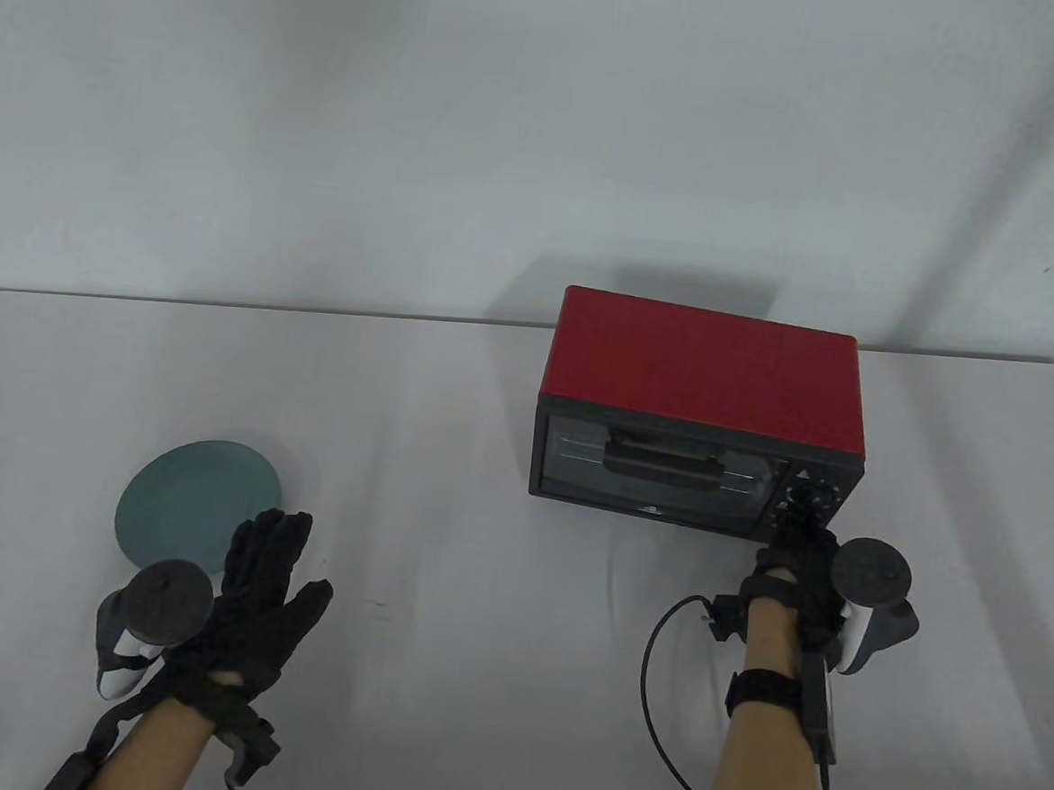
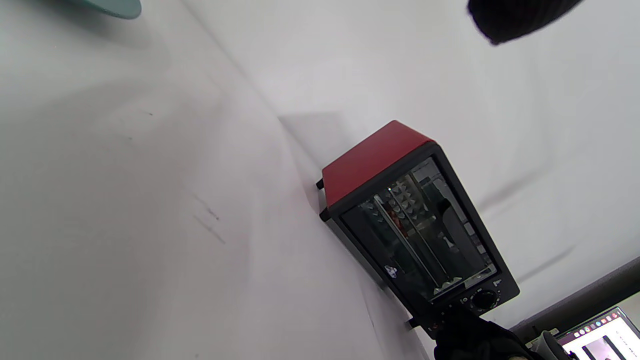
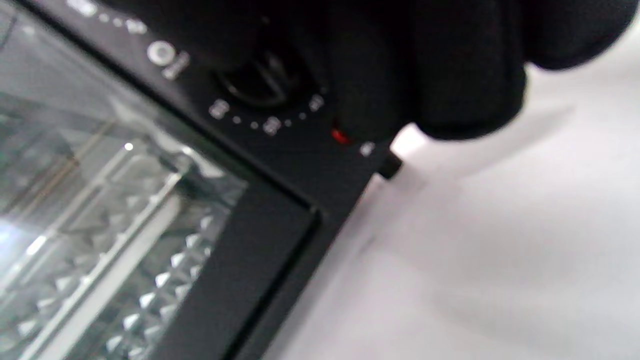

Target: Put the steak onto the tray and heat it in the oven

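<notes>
The red oven point(image 1: 705, 371) stands at the table's right with its glass door shut and the black door handle point(image 1: 662, 466) flat against it. My right hand point(image 1: 796, 540) reaches the control panel, its fingertips pinching a black knob point(image 1: 810, 498). In the right wrist view the gloved fingers point(image 3: 380, 75) curl round that knob point(image 3: 265, 82). My left hand point(image 1: 266, 575) lies open with straight fingers on the table beside a teal plate point(image 1: 186, 497). Wire racks show behind the glass point(image 2: 415, 235). I cannot make out the steak or the tray.
The teal plate sits bare at the front left. A cable point(image 1: 659, 693) loops on the table by my right forearm. The left wrist view catches a laptop screen point(image 2: 600, 335) past the table's edge. White tabletop point(image 1: 450, 462) stretches between the plate and the oven.
</notes>
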A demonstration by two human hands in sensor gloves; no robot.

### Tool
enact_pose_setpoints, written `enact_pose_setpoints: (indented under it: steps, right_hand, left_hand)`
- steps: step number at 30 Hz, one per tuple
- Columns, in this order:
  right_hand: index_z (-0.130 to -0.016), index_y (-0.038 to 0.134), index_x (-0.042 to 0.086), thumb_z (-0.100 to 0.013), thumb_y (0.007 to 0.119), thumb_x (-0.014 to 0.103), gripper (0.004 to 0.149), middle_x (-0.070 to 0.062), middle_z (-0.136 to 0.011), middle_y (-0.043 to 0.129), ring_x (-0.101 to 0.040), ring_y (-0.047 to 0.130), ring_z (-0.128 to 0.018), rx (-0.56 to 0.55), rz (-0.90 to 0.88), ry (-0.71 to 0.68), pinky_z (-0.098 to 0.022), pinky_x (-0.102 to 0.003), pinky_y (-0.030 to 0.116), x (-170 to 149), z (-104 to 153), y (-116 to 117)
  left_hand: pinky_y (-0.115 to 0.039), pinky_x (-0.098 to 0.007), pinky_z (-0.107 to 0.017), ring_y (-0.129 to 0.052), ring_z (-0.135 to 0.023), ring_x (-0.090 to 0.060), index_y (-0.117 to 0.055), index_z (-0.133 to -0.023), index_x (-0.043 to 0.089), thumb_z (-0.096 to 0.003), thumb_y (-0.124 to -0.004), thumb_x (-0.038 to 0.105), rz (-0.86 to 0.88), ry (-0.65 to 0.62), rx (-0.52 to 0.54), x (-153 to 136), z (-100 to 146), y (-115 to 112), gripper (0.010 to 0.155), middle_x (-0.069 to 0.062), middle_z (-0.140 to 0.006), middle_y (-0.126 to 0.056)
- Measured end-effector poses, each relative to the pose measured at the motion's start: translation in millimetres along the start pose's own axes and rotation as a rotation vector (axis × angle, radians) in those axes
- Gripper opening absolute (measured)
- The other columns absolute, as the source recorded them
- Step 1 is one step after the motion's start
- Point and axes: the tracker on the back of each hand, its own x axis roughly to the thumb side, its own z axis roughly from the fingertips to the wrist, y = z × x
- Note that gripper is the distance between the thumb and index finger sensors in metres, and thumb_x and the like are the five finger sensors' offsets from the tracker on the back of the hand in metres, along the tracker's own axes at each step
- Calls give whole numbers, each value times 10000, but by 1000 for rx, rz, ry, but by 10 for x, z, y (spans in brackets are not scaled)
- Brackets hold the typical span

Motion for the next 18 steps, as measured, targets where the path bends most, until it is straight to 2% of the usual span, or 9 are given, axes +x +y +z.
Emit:
enact_pose_setpoints:
  steps: [5,9,15,16,17,18]
  right_hand:
    - [-591,851,369,-534,709,325,159,-80,-615,941,-377,978,-381,29,-113,57,-319,-609,763,-78,-20,12]
    - [-631,823,389,-521,729,306,167,-102,-643,917,-389,964,-395,96,-340,159,-323,-622,748,-187,-38,44]
    - [-679,809,403,-526,719,338,190,-107,-697,896,-402,950,-454,186,-461,233,-363,-626,735,-283,-34,24]
    - [-681,835,353,-512,701,335,216,-122,-714,884,-412,933,-486,189,-505,240,-376,-636,720,-301,-22,6]
    - [-677,884,132,-491,702,334,329,-141,-720,883,-424,923,-496,157,-555,259,-382,-643,708,-317,1,-25]
    - [-710,845,-9,-478,704,335,439,-173,-718,884,-441,912,-507,117,-606,257,-385,-655,694,-328,19,-80]
  left_hand:
    - [-229,-719,-718,9,-1112,-412,-190,-1157,329,-547,-572,730,0,0,1,-1,2,2,824,-91,-1217,-68]
    - [-229,-718,-719,8,-1112,-412,-190,-1156,331,-548,-572,730,1,0,2,-1,1,2,821,-90,-1217,-68]
    - [-229,-719,-718,9,-1112,-413,-189,-1156,330,-548,-572,730,-1,-4,-1,1,-1,-4,822,-91,-1217,-67]
    - [-229,-719,-718,8,-1112,-412,-190,-1156,329,-548,-572,730,1,-5,1,2,0,0,822,-92,-1217,-66]
    - [-229,-720,-718,8,-1113,-412,-191,-1156,330,-548,-573,730,1,-10,5,6,3,5,822,-90,-1217,-67]
    - [-231,-721,-717,5,-1112,-416,-193,-1157,327,-547,-573,729,-2,-17,15,14,8,17,823,-90,-1218,-71]
